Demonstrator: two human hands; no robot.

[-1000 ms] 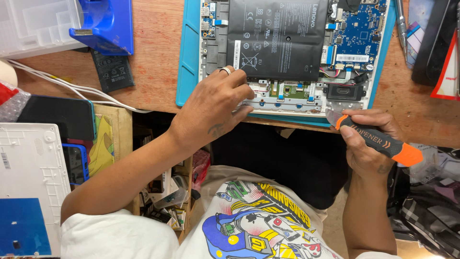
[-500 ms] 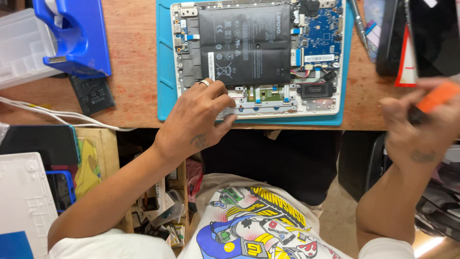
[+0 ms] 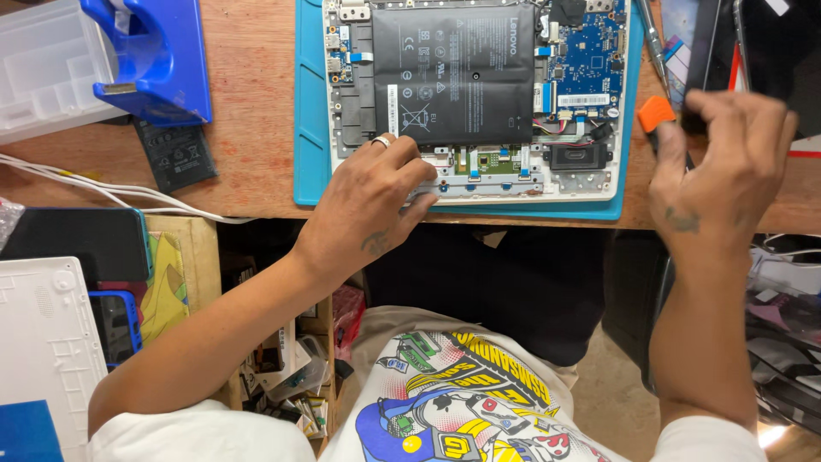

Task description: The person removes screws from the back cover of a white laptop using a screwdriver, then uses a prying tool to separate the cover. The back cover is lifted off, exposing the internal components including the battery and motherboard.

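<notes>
The opened laptop [image 3: 479, 94] lies belly-up on a teal work mat [image 3: 310, 103] at the near edge of the wooden bench [image 3: 248, 103], its back cover off so the black battery pack [image 3: 457, 73] and the blue circuit board [image 3: 586, 51] are bare. The left hand [image 3: 368, 205] presses flat on the front rim of the chassis, fingers spread and closed on nothing, a ring on one finger; that looks like plain bracing, so the light shell doesn't skid on the mat. The right hand [image 3: 723, 171] is off to the side, beyond the mat's right edge, fingers wrapped round a screwdriver with an orange cap [image 3: 657, 113]; the handle pokes up out of the fist, tip hidden, so I can't say where it points. It hovers near a dark flat object [image 3: 770, 43] at the bench's far right. Further left, well apart from the laptop, a loose flat black battery [image 3: 175, 154] sits under a blue parts case [image 3: 158, 56] and a clear compartment box [image 3: 47, 68], white cables [image 3: 94, 184] trailing past. A white panel [image 3: 43, 342] rests lower left.
</notes>
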